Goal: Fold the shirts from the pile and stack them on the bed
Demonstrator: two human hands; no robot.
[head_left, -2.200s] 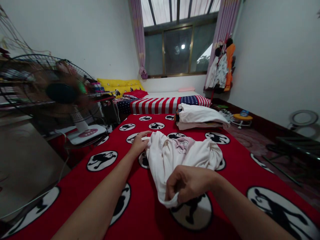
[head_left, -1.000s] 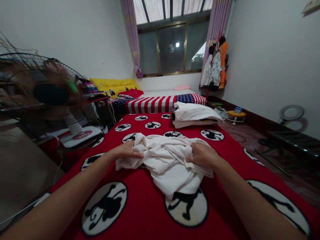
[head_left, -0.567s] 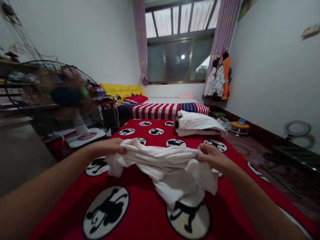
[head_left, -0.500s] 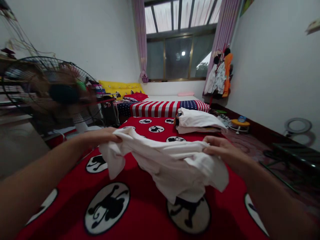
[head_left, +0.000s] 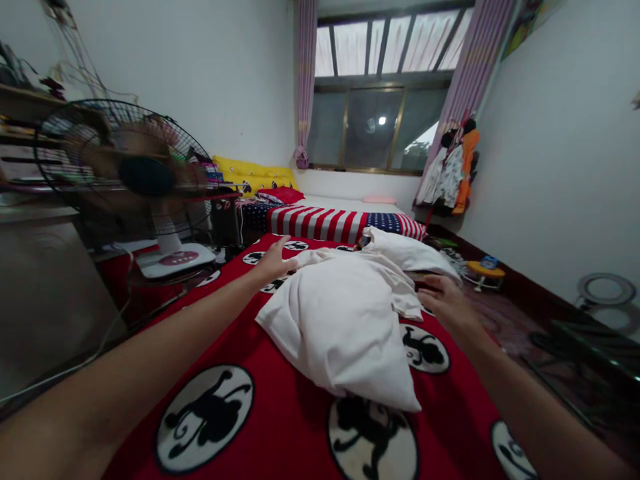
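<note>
A white garment [head_left: 345, 320] lies puffed up on the red blanket with black-and-white round figures [head_left: 280, 420]. It stretches away from me, its near end draped low toward me. My left hand [head_left: 274, 261] is stretched far forward and grips the garment's far left corner. At the garment's far right edge, my right hand [head_left: 444, 301] has its fingers curled on the cloth. Both forearms reach out along either side of the garment.
A running table fan [head_left: 145, 177] stands left of the bed. A stack of folded white cloth [head_left: 415, 252] lies just beyond the garment. Farther back are striped bedding [head_left: 335, 223], yellow pillows [head_left: 250, 175], hanging clothes [head_left: 457, 167] and a small yellow stool [head_left: 484, 270].
Both hands lifted the crumpled garment off the blanket, pulled it wide, then swung it forward. It now lies spread and billowed, with the hands farther from me.
</note>
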